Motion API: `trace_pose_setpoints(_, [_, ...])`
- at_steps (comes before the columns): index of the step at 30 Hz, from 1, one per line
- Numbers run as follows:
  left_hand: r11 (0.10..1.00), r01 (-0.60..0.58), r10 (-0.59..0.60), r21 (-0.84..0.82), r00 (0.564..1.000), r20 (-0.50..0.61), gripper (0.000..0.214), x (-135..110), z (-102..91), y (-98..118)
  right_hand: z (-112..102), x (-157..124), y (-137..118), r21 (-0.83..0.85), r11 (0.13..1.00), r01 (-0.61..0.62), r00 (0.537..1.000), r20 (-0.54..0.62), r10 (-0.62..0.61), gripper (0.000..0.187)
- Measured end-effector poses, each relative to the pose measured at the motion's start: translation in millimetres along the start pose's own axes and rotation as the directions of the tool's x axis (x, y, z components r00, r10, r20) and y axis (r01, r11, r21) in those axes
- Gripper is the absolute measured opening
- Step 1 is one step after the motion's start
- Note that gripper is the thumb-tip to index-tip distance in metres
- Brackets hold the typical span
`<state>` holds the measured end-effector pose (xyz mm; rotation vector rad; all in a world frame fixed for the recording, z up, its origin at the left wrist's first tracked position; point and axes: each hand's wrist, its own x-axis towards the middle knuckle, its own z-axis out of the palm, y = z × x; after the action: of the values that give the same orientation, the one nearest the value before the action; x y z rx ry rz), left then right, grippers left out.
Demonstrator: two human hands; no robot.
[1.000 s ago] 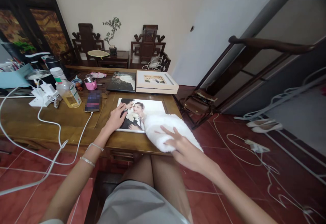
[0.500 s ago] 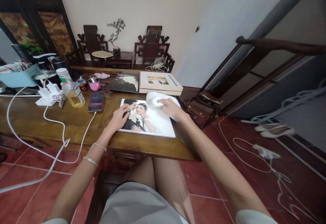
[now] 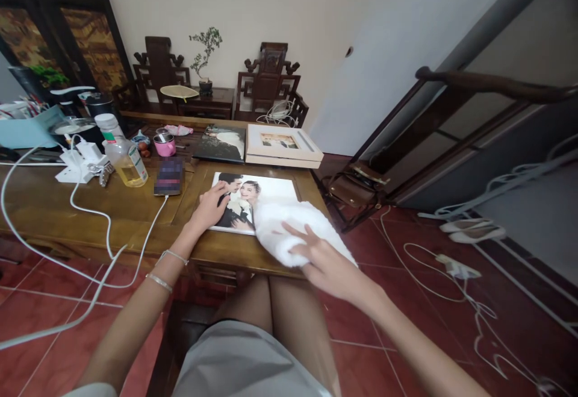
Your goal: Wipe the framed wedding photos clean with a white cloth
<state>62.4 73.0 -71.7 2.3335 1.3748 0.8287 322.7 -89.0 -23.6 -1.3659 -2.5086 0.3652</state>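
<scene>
A wedding photo panel (image 3: 232, 216) lies flat on the wooden table (image 3: 221, 257) in front of me. My left hand (image 3: 212, 204) rests on its left edge with the fingers spread out. In my right hand (image 3: 320, 258) is a fluffy white cloth (image 3: 289, 219), gripped near its front side. The cloth covers the panel's lower right corner and hangs past the table's front edge. Part of the panel's right side is hidden under it.
Behind the panel lie a dark photo panel (image 3: 221, 143) and a pale framed picture (image 3: 284, 144). To the left are a phone (image 3: 169, 176) on its cable, a bottle (image 3: 126, 156), a pink cup (image 3: 164, 144) and a power strip (image 3: 74, 165). A chair (image 3: 451, 108) stands at right.
My right hand has drawn the cloth from the panel's upper right down toward me to its lower right corner. My left hand stays on the left edge.
</scene>
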Motion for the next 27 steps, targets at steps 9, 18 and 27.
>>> trace_pose_setpoints(9, [0.999, -0.054, 0.054, -0.005, 0.998, 0.012, 0.035, -1.0, -1.5, -2.3, -11.9, 132.6, 65.0, -0.134, 0.981, -0.14, 0.989, -0.062, 0.133, 0.046])
trace_pose_setpoints(18, [0.999, 0.006, -0.007, -0.034, 1.0, -0.018, 0.04, -0.6, 4.8, -3.9, 12.0, 46.5, -9.3, -0.169, 0.985, 0.028, 0.999, 0.039, -0.022, 0.046])
trace_pose_setpoints(27, [0.999, -0.034, 0.034, -0.009, 0.999, 0.013, 0.039, -1.2, 3.2, -4.2, 3.8, 88.4, 7.5, -0.127, 0.992, -0.006, 0.999, 0.047, 0.012, 0.049])
